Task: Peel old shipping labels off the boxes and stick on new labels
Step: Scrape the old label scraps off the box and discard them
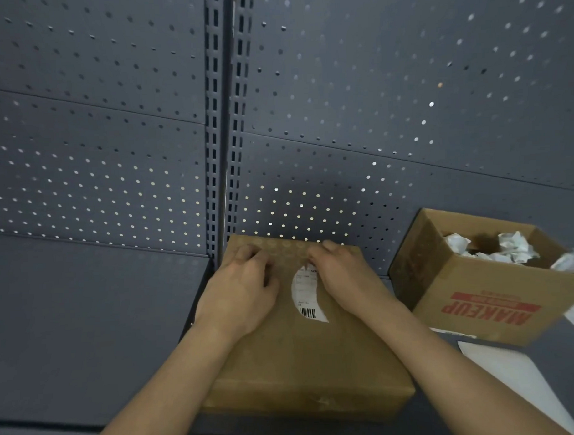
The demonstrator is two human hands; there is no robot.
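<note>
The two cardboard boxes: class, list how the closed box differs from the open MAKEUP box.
The closed box is shut; the MAKEUP box stands open, holding crumpled white paper.
The closed box carries a white shipping label; the MAKEUP box shows red print.
The left hand and right hand are on the closed box; neither touches the MAKEUP box.
Shared: both are brown cardboard.

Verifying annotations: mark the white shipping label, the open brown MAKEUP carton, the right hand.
white shipping label (305, 293), head view, middle of its printed face.
open brown MAKEUP carton (470, 285), head view, front wall.
right hand (343, 280), head view, back of hand.
</note>
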